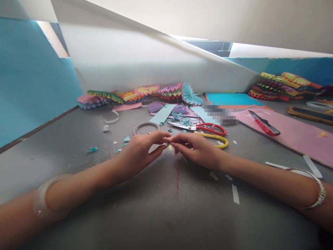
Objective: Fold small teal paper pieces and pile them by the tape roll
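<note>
My left hand (142, 147) and my right hand (196, 149) meet fingertip to fingertip over the grey table (145, 215). Both are closed in a pinch, and whatever they hold is too small and hidden to name. Just behind the fingers lies a pair of scissors (182, 126) with one red and one yellow handle, blades pointing left. A roll of tape (136, 130) rests flat behind my left hand. Blue paper scraps (92, 149) are scattered to its left.
Folded paper fans (145, 91) in many colours line the back, with a light blue fan (191, 94) at their end. On the right, a red cutter knife (264, 123) lies on a pink sheet (291, 133). White paper strips (235, 193) lie near my right forearm.
</note>
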`<state>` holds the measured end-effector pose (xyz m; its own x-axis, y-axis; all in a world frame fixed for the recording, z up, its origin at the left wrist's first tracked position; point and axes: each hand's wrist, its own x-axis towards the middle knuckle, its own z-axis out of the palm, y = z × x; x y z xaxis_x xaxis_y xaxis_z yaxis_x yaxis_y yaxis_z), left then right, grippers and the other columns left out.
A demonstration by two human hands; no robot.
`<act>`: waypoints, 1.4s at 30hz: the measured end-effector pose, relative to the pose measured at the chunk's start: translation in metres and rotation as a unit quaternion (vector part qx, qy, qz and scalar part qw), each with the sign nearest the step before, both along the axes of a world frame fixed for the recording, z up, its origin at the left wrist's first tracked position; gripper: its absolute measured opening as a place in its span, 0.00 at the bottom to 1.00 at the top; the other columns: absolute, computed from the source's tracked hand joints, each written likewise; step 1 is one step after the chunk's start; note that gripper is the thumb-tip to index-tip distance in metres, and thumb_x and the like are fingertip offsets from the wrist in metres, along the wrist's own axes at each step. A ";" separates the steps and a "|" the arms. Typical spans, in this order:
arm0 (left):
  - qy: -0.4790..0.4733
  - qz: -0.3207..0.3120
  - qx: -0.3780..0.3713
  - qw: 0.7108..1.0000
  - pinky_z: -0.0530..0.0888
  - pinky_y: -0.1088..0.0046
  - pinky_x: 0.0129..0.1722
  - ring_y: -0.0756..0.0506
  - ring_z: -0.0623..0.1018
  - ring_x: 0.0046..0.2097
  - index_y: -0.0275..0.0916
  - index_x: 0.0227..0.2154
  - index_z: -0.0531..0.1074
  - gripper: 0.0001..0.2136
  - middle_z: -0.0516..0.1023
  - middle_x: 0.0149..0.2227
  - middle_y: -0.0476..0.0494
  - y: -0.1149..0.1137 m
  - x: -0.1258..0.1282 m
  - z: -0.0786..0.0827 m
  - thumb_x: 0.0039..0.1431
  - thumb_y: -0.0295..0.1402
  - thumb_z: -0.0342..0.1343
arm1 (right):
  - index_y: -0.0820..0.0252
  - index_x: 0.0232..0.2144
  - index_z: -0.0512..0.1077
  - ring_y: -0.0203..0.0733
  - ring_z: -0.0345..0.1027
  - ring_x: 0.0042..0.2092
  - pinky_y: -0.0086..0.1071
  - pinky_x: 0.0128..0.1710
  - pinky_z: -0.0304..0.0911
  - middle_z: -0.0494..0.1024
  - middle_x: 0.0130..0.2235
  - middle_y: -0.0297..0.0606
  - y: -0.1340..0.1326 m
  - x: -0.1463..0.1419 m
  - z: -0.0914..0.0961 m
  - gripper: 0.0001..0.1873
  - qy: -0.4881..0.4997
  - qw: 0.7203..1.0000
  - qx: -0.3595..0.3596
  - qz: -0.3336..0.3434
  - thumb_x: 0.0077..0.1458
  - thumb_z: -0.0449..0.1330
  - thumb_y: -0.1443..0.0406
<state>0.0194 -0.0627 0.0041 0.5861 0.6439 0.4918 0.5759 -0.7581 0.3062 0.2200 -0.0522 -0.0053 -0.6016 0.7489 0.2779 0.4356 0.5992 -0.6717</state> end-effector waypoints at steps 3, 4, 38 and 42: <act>-0.004 -0.004 0.008 1.000 0.73 0.78 0.38 0.49 0.80 0.40 0.39 0.43 0.67 0.10 0.80 0.41 0.46 -0.001 0.001 0.000 0.58 0.27 0.51 | 0.63 0.40 0.71 0.34 0.65 0.31 0.28 0.31 0.61 0.75 0.31 0.36 -0.001 0.000 0.000 0.13 0.006 1.000 -0.004 -0.012 0.59 0.50 0.63; -0.004 -0.004 0.011 1.000 0.73 0.78 0.38 0.49 0.79 0.40 0.39 0.43 0.68 0.10 0.80 0.41 0.46 -0.001 0.001 0.001 0.58 0.27 0.51 | 0.63 0.40 0.71 0.34 0.66 0.31 0.28 0.31 0.61 0.75 0.31 0.36 -0.001 0.000 0.000 0.13 0.007 1.000 -0.005 -0.014 0.59 0.50 0.63; -0.025 -0.017 -0.061 0.998 0.73 0.72 0.39 0.49 0.77 0.38 0.40 0.46 0.61 0.13 0.75 0.36 0.46 0.005 -0.003 -0.009 0.57 0.27 0.49 | 0.61 0.35 0.66 0.34 0.61 0.30 0.30 0.30 0.56 0.71 0.30 0.35 0.002 0.002 0.002 0.06 -0.072 0.995 0.062 -0.041 0.56 0.52 0.65; -0.086 -0.032 -0.163 0.982 0.74 0.73 0.38 0.50 0.76 0.38 0.40 0.46 0.60 0.12 0.73 0.36 0.47 0.006 -0.003 -0.010 0.58 0.28 0.49 | 0.61 0.39 0.67 0.34 0.63 0.31 0.29 0.30 0.58 0.73 0.33 0.36 0.002 0.002 0.002 0.11 -0.053 0.998 -0.014 -0.024 0.58 0.51 0.61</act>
